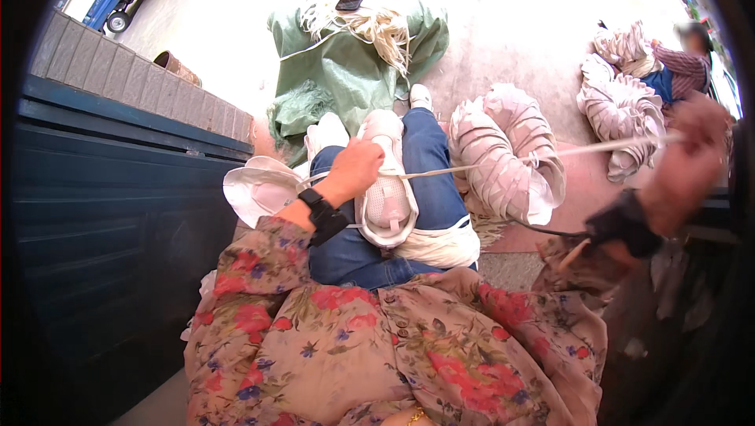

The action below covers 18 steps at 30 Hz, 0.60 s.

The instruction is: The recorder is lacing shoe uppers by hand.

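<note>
The step in hand seems to be the pulling of a lace [440, 171] through a white shoe [385, 198]. The shoe is at the middle of the lap [435, 204], lying between the two thighs, with its open end toward the body. The left hand [354, 170] is on the left edge of the shoe opening, and its fingers are curled; whether they pinch the lace or only steady the shoe, I cannot tell. The right hand [692, 147] is far out, beyond the right edge of the lap, and blurred. The lace runs almost straight from the shoe into this hand, so I judge that its fingers are pressed together on the lace, although the fingertips are not clear. A bundle of cream laces [442, 247] rests at the near right part of the lap. In my judgement, the next move calls for an even pull, while the left hand keeps the shoe from turning.
</note>
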Each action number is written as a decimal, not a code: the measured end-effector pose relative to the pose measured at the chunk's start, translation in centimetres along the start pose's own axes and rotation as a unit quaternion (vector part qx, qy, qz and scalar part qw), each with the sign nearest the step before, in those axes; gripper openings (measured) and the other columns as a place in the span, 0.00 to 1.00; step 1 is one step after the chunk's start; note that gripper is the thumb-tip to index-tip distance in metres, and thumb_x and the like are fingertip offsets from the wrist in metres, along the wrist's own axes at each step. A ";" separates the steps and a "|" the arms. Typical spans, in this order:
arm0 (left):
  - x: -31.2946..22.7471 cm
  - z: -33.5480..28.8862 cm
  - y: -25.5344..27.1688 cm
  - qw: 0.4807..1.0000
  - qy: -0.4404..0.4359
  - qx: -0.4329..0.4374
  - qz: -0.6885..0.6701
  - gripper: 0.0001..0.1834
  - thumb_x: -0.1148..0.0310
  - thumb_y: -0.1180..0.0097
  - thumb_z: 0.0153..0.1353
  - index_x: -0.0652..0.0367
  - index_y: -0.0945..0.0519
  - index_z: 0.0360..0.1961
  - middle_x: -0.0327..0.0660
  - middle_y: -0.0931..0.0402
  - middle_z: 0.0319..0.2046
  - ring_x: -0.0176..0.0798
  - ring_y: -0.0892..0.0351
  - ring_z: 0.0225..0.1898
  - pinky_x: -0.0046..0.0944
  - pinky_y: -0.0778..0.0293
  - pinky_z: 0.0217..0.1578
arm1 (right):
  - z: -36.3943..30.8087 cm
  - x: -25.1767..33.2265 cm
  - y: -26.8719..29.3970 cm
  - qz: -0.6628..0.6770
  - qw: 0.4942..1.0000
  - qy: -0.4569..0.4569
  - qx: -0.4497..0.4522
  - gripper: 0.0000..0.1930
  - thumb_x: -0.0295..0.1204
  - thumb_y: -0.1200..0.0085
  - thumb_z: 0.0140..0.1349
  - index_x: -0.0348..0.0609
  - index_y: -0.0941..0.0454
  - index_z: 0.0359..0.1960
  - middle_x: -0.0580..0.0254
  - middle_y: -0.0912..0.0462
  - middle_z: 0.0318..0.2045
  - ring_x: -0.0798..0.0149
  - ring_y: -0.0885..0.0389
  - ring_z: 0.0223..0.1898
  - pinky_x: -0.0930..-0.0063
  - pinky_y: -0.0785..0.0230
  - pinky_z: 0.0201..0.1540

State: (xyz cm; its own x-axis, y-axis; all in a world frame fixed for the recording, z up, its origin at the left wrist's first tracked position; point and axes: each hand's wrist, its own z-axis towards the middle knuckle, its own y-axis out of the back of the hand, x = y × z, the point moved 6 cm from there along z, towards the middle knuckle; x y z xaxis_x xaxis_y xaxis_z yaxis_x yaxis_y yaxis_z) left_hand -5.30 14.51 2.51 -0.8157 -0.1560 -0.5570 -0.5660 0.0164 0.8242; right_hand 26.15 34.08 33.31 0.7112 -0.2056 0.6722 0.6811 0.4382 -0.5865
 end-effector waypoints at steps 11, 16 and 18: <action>-0.3 -1.1 1.2 0.986 -0.109 -0.042 0.122 0.06 0.70 0.46 0.49 0.59 0.26 0.28 0.45 0.28 0.28 0.49 0.32 0.35 0.43 0.33 0.36 | -25.1 -29.9 -2.1 -0.440 0.731 -0.391 0.345 0.09 0.34 0.50 0.53 0.43 0.22 0.32 0.54 0.21 0.25 0.56 0.22 0.28 0.69 0.31 0.34; 0.4 -2.4 1.6 0.996 -0.058 -0.013 0.073 0.06 0.72 0.46 0.49 0.61 0.27 0.28 0.43 0.28 0.24 0.46 0.30 0.32 0.40 0.33 0.33 | -27.4 -31.4 -3.5 -0.551 0.698 -0.326 0.320 0.10 0.33 0.53 0.53 0.43 0.23 0.31 0.49 0.22 0.25 0.49 0.22 0.30 0.60 0.31 0.34; 0.9 -2.7 2.1 0.999 -0.044 -0.023 0.008 0.06 0.73 0.47 0.50 0.62 0.27 0.30 0.41 0.28 0.23 0.42 0.29 0.30 0.38 0.32 0.31 | -27.3 -31.4 -4.3 -0.583 0.698 -0.275 0.311 0.09 0.33 0.53 0.53 0.42 0.24 0.31 0.49 0.22 0.24 0.49 0.22 0.29 0.60 0.31 0.32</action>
State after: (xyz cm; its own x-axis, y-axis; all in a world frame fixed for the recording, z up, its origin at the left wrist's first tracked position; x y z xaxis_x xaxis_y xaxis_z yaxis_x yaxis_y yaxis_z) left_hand -6.86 11.70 4.05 -0.8331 -0.0695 -0.5487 -0.5483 -0.0274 0.8359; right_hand 5.64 14.79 2.34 -0.5553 -0.4479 0.7007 0.4114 0.5843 0.6996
